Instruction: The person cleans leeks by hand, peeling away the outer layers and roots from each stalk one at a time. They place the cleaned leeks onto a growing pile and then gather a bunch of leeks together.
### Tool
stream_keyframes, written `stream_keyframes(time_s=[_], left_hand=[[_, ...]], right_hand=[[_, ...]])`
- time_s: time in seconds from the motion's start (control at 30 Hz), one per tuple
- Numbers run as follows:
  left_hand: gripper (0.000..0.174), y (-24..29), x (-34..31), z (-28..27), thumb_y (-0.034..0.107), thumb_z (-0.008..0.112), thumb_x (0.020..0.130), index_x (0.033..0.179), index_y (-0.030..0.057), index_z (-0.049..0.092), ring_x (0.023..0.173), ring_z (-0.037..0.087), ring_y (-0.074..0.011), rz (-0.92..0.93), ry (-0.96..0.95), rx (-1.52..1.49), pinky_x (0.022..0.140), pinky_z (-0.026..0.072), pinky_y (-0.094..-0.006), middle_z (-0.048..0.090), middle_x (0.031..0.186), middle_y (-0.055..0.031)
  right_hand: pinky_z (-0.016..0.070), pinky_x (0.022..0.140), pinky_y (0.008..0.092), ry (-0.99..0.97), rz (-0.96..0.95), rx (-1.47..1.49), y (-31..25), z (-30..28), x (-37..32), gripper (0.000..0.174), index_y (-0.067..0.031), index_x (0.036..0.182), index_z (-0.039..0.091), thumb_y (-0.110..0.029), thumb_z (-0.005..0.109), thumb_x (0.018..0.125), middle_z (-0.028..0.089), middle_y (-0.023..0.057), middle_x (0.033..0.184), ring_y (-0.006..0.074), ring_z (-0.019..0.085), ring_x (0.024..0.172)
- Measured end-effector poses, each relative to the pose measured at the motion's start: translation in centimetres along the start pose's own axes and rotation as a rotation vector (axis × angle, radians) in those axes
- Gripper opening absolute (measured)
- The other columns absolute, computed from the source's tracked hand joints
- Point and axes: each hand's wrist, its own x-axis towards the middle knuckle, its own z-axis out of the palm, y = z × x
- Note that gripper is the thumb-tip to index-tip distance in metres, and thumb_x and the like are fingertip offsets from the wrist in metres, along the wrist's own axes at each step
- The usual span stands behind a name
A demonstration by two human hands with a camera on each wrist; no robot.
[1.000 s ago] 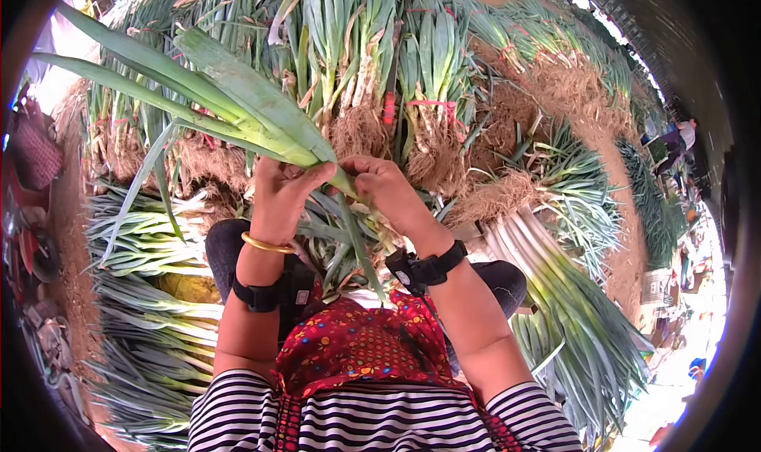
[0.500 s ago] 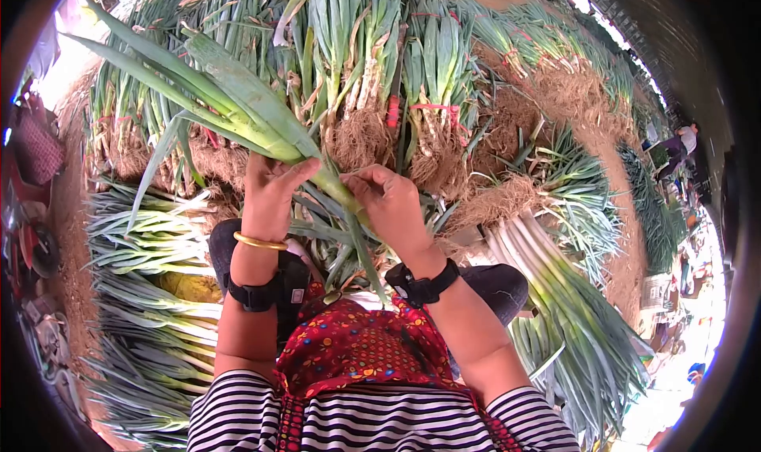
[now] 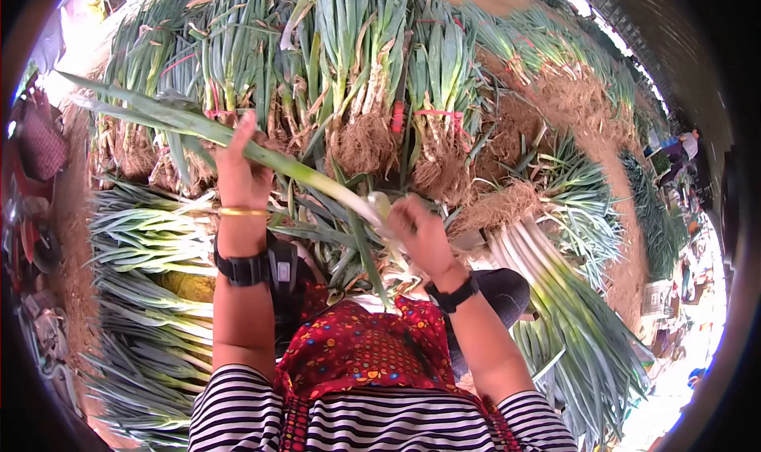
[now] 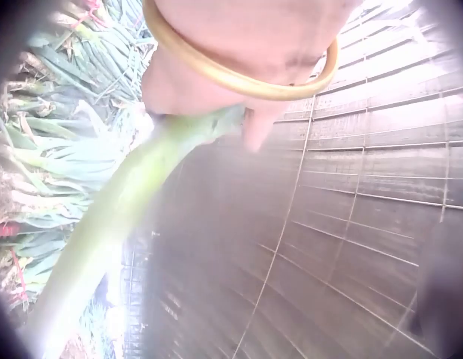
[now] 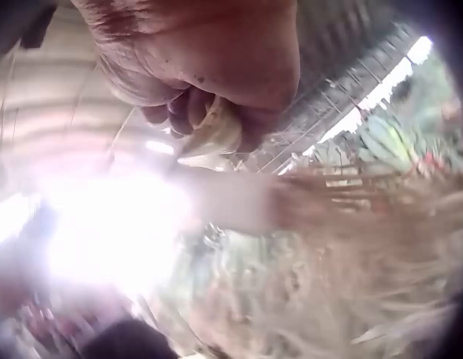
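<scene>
Head view: bright daylight; white overexposure at upper left and along the right margin. Corners fall to black, and wide-angle distortion bows the dark roof (image 3: pixel 658 40). Standing leek bunches (image 3: pixel 365 64) read crisply; the right hand (image 3: pixel 424 234) is blurred. Left wrist view: hazy, washed out, soft in focus; the held leek (image 4: pixel 121 202) bleaches to white at its lower end. Right wrist view: poorest of the three (a burnt-out patch at left wipes away all detail). Brown fibres (image 5: pixel 343 206) streak sideways; the hand's underside lies in shade.
</scene>
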Motion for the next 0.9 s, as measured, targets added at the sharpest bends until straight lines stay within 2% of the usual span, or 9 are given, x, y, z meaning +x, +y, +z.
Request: stream_keyframes(time_s=[0.03, 0.27, 0.43, 0.53, 0.6, 0.7, 0.77, 0.83, 0.9], left_hand=[[0.02, 0.5, 1.3, -0.5, 0.017, 0.068, 0.08, 0.083, 0.0053, 0.053, 0.05, 0.045, -0.01, 0.061, 0.002, -0.007, 0.047, 0.0411, -0.0235, 0.048, 0.065, -0.0015], [0.031, 5.5, 6.5, -2.3, 0.017, 0.072, 0.077, 0.067, 0.0113, 0.043, 0.048, 0.035, -0.0078, 0.236, 0.039, -0.081, 0.045, 0.0316, -0.0218, 0.036, 0.057, 0.0029], [0.027, 9.8, 6.6, -1.6, 0.021, 0.068, 0.081, 0.073, 0.0088, 0.045, 0.05, 0.039, -0.0102, 0.185, -0.142, -0.193, 0.049, 0.0387, -0.024, 0.039, 0.06, 0.0014], [0.032, 7.6, 2.8, 1.3, 0.026, 0.059, 0.086, 0.109, 0.0052, 0.049, 0.058, 0.049, -0.0139, 0.255, -0.028, -0.054, 0.069, 0.0507, -0.036, 0.046, 0.069, -0.0016], [0.037, 5.3, 1.1, 1.7, 0.022, 0.06, 0.085, 0.116, 0.0051, 0.046, 0.062, 0.049, -0.0137, 0.164, -0.084, -0.077, 0.072, 0.0494, -0.0357, 0.047, 0.071, -0.0015], [0.038, 1.5, -1.8, 2.2, 0.013, 0.06, 0.083, 0.117, 0.0059, 0.044, 0.065, 0.047, -0.0139, 0.109, -0.25, -0.177, 0.07, 0.0476, -0.0345, 0.046, 0.07, -0.0014], [0.035, -0.1, -4.0, 3.2, 0.008, 0.058, 0.08, 0.113, 0.0074, 0.044, 0.062, 0.044, -0.013, 0.05, -0.294, -0.235, 0.067, 0.0435, -0.0298, 0.043, 0.069, 0.0001], [0.037, -0.8, -5.1, 3.7, 0.007, 0.059, 0.079, 0.113, 0.0094, 0.045, 0.059, 0.038, -0.0107, 0.028, -0.4, -0.282, 0.061, 0.0373, -0.0255, 0.039, 0.067, 0.0025], [0.036, -0.7, -4.5, 2.6, 0.007, 0.058, 0.08, 0.114, 0.0087, 0.045, 0.06, 0.036, -0.009, -0.046, -0.567, -0.378, 0.06, 0.0346, -0.0236, 0.036, 0.066, 0.003]], right_hand=[[0.0426, 0.046, 0.0338, -0.072, -0.186, -0.538, 0.4, -0.1, -1.1, 0.015, -0.0071, 0.089, 0.053, -0.022, 0.056, 0.087, 0.058, 0.0076, 0.068, 0.0236, 0.057, 0.052], [0.0473, 0.058, 0.0426, -0.289, 0.122, -0.771, 8.7, -3.7, -6.1, 0.022, -0.0105, 0.092, 0.059, -0.031, 0.054, 0.086, 0.062, 0.014, 0.073, 0.0331, 0.061, 0.066], [0.0452, 0.075, 0.0452, -0.38, 0.338, -0.834, 9.5, -5.6, -5.4, 0.038, -0.0066, 0.114, 0.054, -0.033, 0.051, 0.088, 0.063, 0.0161, 0.092, 0.0359, 0.059, 0.088], [0.0471, 0.079, 0.041, -0.074, 0.179, -0.68, 3.2, -4.0, -0.6, 0.042, -0.0068, 0.12, 0.051, -0.033, 0.054, 0.087, 0.063, 0.0136, 0.099, 0.0312, 0.06, 0.093], [0.0469, 0.079, 0.0389, 0.175, -0.132, -0.506, -1.0, -1.8, 1.8, 0.04, -0.0082, 0.117, 0.053, -0.029, 0.06, 0.083, 0.064, 0.0125, 0.097, 0.0301, 0.06, 0.092], [0.042, 0.087, 0.0407, 0.178, -0.38, -0.527, -7.8, 1.1, 4.0, 0.046, -0.0076, 0.116, 0.054, -0.033, 0.065, 0.079, 0.06, 0.0122, 0.108, 0.0286, 0.055, 0.102], [0.0463, 0.076, 0.042, 0.221, -0.438, -0.53, -10.4, 2.7, 4.8, 0.042, -0.0069, 0.114, 0.054, -0.034, 0.061, 0.082, 0.063, 0.0138, 0.095, 0.0288, 0.06, 0.089], [0.0472, 0.063, 0.0417, -0.218, -0.081, -0.62, -11.4, 3.2, 5.2, 0.038, -0.004, 0.11, 0.055, -0.034, 0.055, 0.087, 0.062, 0.0166, 0.076, 0.0302, 0.062, 0.072], [0.0463, 0.058, 0.0404, -0.227, -0.129, -0.323, -9.8, 3.5, 5.1, 0.034, -0.0017, 0.104, 0.056, -0.032, 0.052, 0.089, 0.059, 0.0176, 0.069, 0.0309, 0.06, 0.064]])
